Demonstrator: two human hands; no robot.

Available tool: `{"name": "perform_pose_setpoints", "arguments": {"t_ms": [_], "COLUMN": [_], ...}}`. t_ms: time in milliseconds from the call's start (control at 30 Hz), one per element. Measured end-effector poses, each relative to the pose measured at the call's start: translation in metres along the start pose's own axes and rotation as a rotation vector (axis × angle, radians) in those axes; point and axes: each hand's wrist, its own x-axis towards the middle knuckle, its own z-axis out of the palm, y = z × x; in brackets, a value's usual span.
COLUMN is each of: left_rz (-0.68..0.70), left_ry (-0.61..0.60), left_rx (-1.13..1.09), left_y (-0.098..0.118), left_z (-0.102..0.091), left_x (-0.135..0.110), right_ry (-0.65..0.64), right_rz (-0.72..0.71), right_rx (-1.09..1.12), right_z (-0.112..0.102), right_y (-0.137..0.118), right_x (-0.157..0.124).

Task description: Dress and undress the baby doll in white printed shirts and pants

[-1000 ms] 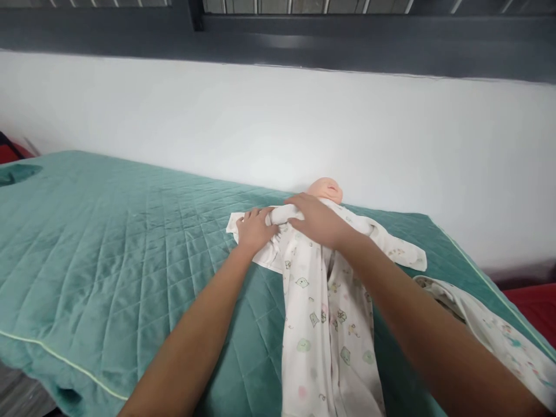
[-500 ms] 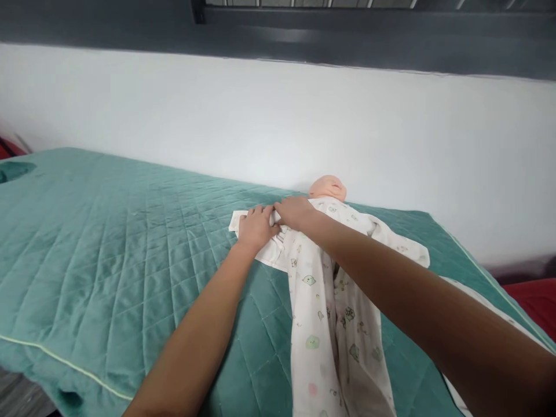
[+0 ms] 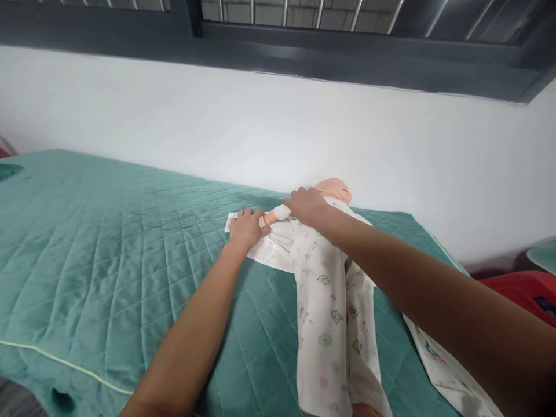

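Note:
A baby doll [image 3: 334, 190] lies on its back on the quilted green bed cover [image 3: 108, 243], head toward the white wall. It wears a white printed sleepsuit [image 3: 325, 301]. My left hand [image 3: 245, 229] is closed on the doll's bare forearm [image 3: 270, 218] and the flat sleeve end beside it. My right hand [image 3: 306, 205] grips the bunched sleeve cloth near the doll's shoulder. A short stretch of the peach-coloured arm shows between the two hands.
A second printed garment [image 3: 438, 362] lies at the right under my right arm. The bed cover's piped front edge [image 3: 65, 362] runs at lower left. A red object [image 3: 521, 289] stands off the bed at the right. A dark window frame [image 3: 304, 46] tops the white wall.
The sleeve has been pushed back toward the doll's shoulder, baring the doll's forearm between my hands. My right hand shifted to the shoulder end. The camera tilted slightly up and right.

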Motion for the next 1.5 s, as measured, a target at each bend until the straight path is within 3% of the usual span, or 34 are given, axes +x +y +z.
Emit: {"name": "perform_pose_setpoints", "arguments": {"t_ms": [133,333,533,633,733,867,967,1067,1167,1267,1367,1500], "left_rz": [-0.019,-0.045,0.197,0.223,0.197,0.139,0.078,0.021,-0.014,-0.033,-0.047,-0.016], "left_ry": [-0.014,0.110,0.264,0.262,0.257,0.257,0.285,0.288,0.259,0.240,0.270,0.384], "left_rx": [0.009,-0.001,0.050,0.062,0.075,0.083,0.094,0.092,0.081,0.073,0.046,-0.155], "left_y": [-0.004,0.001,0.006,0.003,-0.001,-0.005,-0.005,-0.005,-0.004,-0.003,0.000,0.017], "left_z": [0.003,0.010,0.014,0.015,0.014,0.013,0.012,0.012,0.014,0.017,0.018,0.002], "left_x": [0.003,0.009,0.021,0.023,0.022,0.018,0.014,0.010,0.009,0.009,0.003,-0.018], "right_ry": [0.009,0.035,0.050,0.062,0.152,0.451,0.612,0.586,0.591,0.562,0.504,0.439], "right_rz": [0.032,0.015,0.026,0.025,0.056,0.203,0.487,0.639,0.665,0.689,0.806,0.929], "right_rx": [0.018,0.150,0.243,0.299,0.500,0.797,0.921,0.907,0.778,0.728,0.793,0.829], "right_z": [-0.001,0.004,0.014,0.017,0.022,0.050,0.092,0.135,0.159,0.164,0.165,0.165], "right_y": [0.004,-0.006,-0.016,-0.007,0.016,0.053,0.069,0.069,0.061,0.064,0.079,0.088], "right_x": [-0.003,0.002,0.016,0.015,0.001,-0.035,-0.068,-0.091,-0.101,-0.105,-0.109,-0.114]}}
